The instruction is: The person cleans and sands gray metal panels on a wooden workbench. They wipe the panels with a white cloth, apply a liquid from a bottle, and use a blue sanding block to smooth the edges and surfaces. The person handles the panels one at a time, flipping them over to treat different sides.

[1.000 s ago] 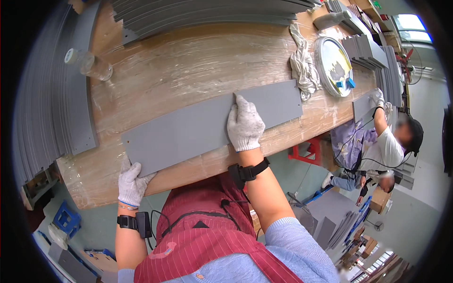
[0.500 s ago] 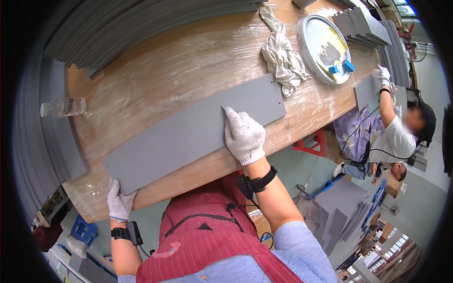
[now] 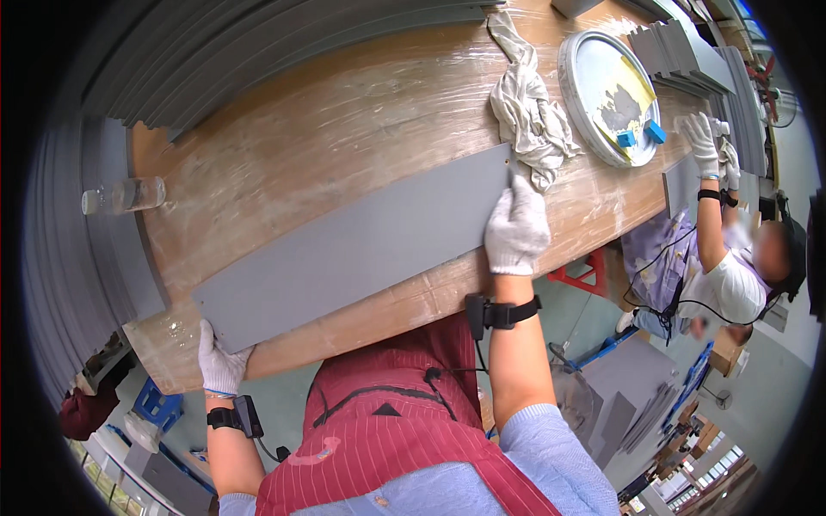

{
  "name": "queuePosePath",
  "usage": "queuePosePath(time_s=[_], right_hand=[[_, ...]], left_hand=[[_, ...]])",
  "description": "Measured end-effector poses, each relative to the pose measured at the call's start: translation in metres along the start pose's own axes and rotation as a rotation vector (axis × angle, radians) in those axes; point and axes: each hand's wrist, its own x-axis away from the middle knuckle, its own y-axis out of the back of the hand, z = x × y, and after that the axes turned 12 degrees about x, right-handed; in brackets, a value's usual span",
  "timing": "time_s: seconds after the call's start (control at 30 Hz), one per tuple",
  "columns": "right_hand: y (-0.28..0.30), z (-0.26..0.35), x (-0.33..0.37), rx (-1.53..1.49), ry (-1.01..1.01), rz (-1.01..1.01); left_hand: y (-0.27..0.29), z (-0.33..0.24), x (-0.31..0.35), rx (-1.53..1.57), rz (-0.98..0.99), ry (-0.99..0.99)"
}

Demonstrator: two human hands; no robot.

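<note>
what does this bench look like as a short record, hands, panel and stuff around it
left hand: gloved, at the near left corner of the gray panel
right hand: gloved, at the panel's right end
panel position: lengthwise along the table's near side
beyond right hand: crumpled whitish cloth
right of cloth: round white dish, two blue blocks
left side: clear bottle, stacked gray panels
</note>
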Motion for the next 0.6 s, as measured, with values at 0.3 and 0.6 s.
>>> queuePosePath(time_s=[0.3, 0.6], right_hand=[[0.007, -0.051, -0.004, -0.759, -0.727, 0.199], [0.093, -0.018, -0.074, -0.629, -0.53, 0.494]], left_hand=[[0.005, -0.007, -0.002, -0.193, 0.004, -0.071], [0.001, -0.066, 0.049, -0.264, 0.072, -0.079]])
